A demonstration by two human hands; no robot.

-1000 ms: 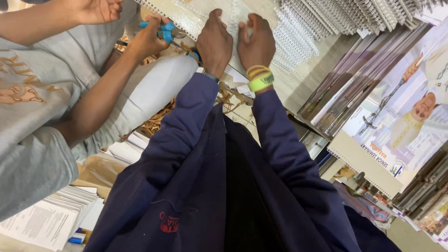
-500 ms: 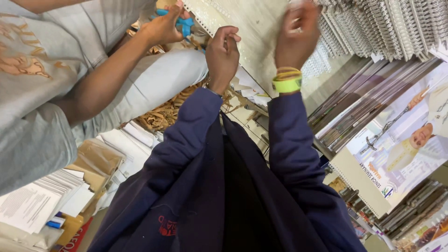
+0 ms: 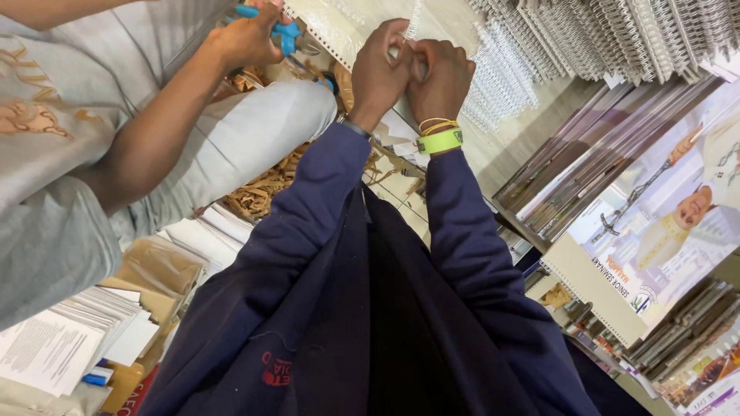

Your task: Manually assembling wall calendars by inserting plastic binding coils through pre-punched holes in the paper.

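- At a crowded desk [image 3: 532,146] stacked with spiral-bound booklets, a person in a dark blue jacket reaches forward with both arms.
- The step in hand looks like fitting a white wire binding spine [image 3: 414,31] into the punched edge of a pale booklet [image 3: 362,23] lying at the far side of the desk.
- The left hand [image 3: 381,73] and right hand [image 3: 441,77] are pressed together, fingers curled and pinched shut on the spine at the booklet's edge.
- The right wrist wears a bright green band [image 3: 440,142].
- The next move, by my judgement, calls for small, even finger pressure along the row of loops.
- Just left, a co-worker's hand [image 3: 247,35] grips blue-handled pliers [image 3: 281,31] at the same booklet.
- A heap of loose wire spines [image 3: 617,35] lies to the right, well apart from the hands.
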